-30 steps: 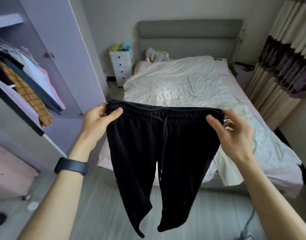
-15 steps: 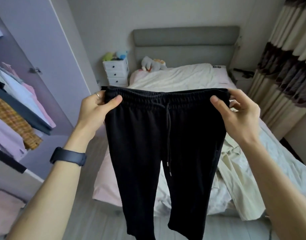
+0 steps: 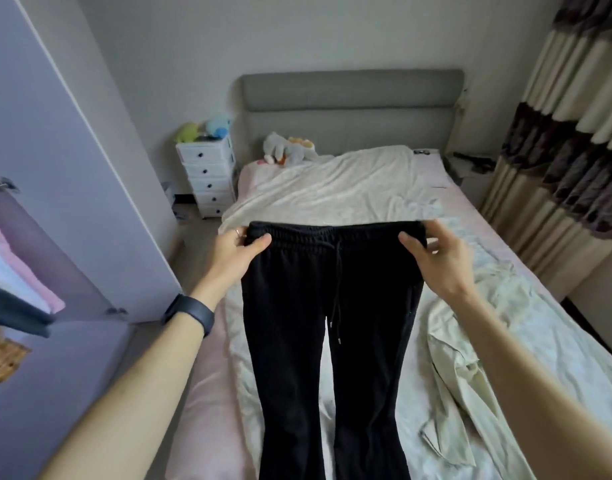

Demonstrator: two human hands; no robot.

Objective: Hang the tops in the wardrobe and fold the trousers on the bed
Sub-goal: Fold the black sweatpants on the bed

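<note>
Left hand (image 3: 235,251) and right hand (image 3: 439,265) each pinch one end of the waistband, thumb in front and fingers curled behind: the left at 9 o'clock of the band, the right at 3 o'clock, about equally near it. The bed (image 3: 204,410) stretches ahead toward 12 o'clock. The black trousers (image 3: 297,358) are spread above it, long axis from 12 to 6, waistband far, legs trailing toward the person. Whether the legs touch the bed I cannot tell. A cream garment (image 3: 464,375) lies crumpled at 4 o'clock, just beside the right leg. The drawstring (image 3: 337,289) hangs at centre. Half a second earlier the trousers were held up short of the bed's foot; now they are out over it and lower.
</note>
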